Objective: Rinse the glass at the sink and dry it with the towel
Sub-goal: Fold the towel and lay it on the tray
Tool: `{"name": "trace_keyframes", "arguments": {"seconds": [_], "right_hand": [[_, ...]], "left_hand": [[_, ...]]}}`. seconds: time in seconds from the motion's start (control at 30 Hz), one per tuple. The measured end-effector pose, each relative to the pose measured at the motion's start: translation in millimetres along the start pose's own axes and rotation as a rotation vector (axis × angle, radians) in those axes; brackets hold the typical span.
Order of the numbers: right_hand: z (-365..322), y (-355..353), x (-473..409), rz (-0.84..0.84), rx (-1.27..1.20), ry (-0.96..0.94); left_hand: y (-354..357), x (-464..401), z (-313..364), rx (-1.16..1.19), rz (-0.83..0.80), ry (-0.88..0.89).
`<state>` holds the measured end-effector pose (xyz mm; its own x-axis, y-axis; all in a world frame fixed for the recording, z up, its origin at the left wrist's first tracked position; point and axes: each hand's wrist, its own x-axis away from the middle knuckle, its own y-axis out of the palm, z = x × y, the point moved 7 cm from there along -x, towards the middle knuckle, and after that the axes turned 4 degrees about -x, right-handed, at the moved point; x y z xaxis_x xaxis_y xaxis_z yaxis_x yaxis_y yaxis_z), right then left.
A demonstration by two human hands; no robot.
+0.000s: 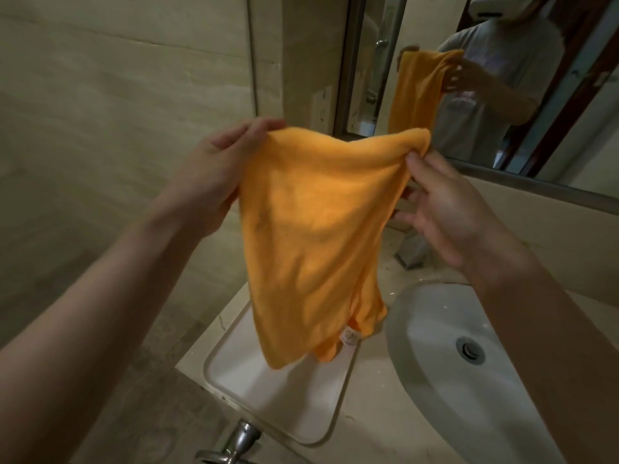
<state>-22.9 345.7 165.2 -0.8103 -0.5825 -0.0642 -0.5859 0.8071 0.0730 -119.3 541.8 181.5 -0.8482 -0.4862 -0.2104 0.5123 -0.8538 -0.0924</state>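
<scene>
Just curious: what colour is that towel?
Plain orange towel, seen best in the head view.

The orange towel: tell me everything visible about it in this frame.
The orange towel looks like soft, plush cloth. It hangs unfolded, held up by its top edge: the left hand grips one corner, the right hand pinches the other. It drapes downward, narrowing to a point above the white tray, left of the sink. A small white label shows near its bottom edge.
</scene>
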Motion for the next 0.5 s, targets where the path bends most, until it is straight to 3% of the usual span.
{"name": "trace_keyframes", "arguments": {"seconds": [0.17, 0.5], "right_hand": [[1, 1, 0, -0.116, -0.141, 0.045], [27, 5, 0, -0.246, -0.008, 0.322]], "left_hand": [[14, -3, 30, -0.036, -0.03, 0.19], [29, -3, 52, -0.157, -0.086, 0.253]]}}
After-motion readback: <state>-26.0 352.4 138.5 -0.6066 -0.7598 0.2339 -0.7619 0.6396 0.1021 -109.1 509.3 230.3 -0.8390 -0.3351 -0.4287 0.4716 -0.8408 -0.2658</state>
